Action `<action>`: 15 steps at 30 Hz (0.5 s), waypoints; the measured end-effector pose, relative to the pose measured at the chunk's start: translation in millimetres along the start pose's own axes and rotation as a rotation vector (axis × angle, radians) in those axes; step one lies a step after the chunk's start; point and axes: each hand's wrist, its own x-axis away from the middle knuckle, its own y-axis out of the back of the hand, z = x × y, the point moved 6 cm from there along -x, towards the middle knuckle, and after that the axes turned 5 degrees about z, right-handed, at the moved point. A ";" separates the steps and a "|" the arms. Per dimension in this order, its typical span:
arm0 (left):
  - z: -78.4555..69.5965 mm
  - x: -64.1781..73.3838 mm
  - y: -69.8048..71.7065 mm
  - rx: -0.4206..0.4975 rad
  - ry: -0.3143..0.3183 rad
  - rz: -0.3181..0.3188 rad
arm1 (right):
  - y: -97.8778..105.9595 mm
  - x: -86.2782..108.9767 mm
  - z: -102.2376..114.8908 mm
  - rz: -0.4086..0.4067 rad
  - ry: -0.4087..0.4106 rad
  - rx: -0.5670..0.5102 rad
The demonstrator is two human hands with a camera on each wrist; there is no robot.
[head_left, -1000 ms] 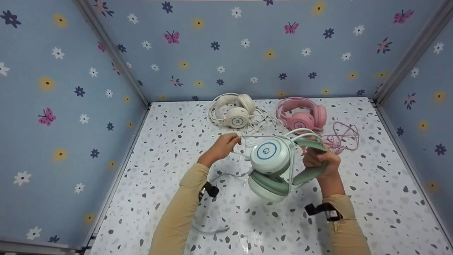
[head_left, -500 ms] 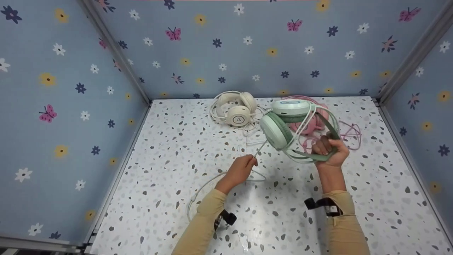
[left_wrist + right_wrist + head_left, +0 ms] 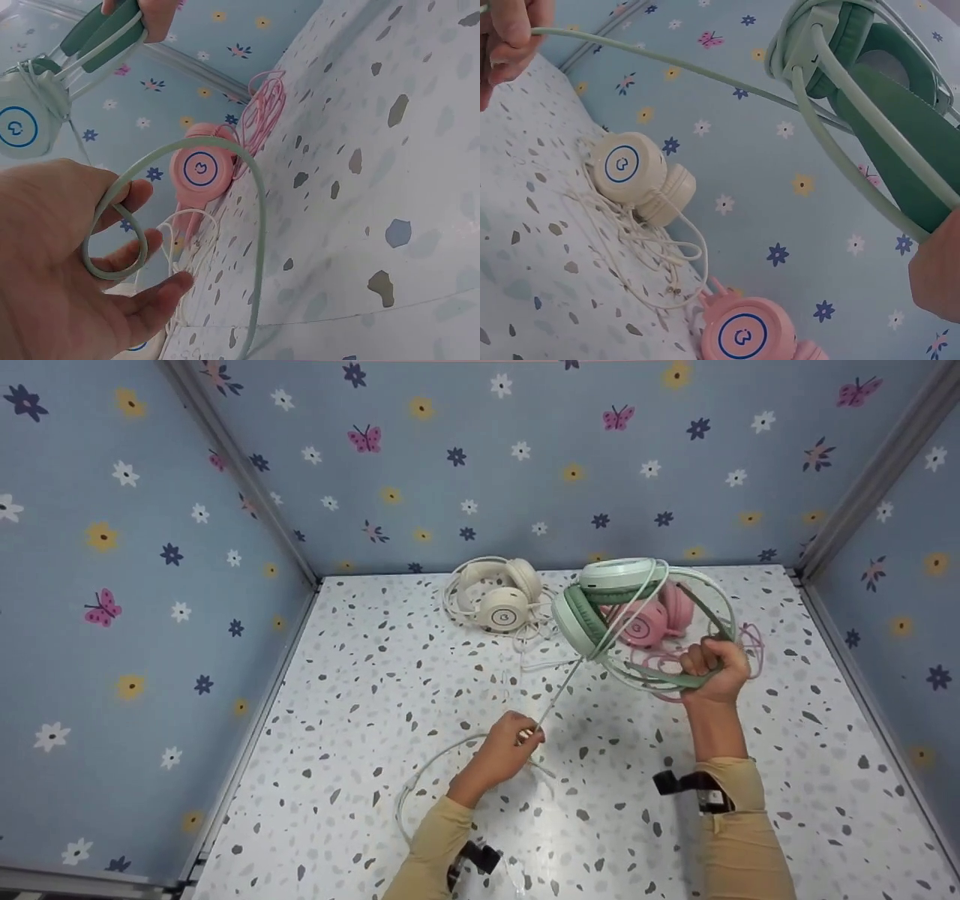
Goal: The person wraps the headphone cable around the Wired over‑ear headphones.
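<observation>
Mint-green headphones hang above the table, ear cups toward the far left. My right hand grips them by the padded headband. Their cable is wound around an ear cup, as the right wrist view shows on the headphones. From there it stretches fairly straight to my left hand, which holds it between thumb and fingers. In the left wrist view, a small loop of the cable lies by the fingers of my left hand. The remaining cable trails over the table beneath my left forearm.
Cream headphones with a bundled cable stand near the back wall. Pink headphones stand to their right, partly behind the mint-green pair, their pink cable beside them. Flower-patterned panels enclose the speckled table at back and sides.
The mint-green headphones have turned and moved away toward the back right. My left hand has come around from beside the ear cup to nearer me, drawing the cable along.
</observation>
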 end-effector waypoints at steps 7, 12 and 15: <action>18.1 24.9 -8.0 0.198 0.086 0.057 | -13.7 -4.4 28.3 -0.018 0.183 0.243; 20.6 44.5 -9.7 0.317 0.109 0.173 | -16.2 -10.9 48.7 -0.046 0.237 0.332; 12.9 54.1 -4.7 0.379 0.086 0.210 | -15.8 -13.1 57.9 -0.098 0.281 0.444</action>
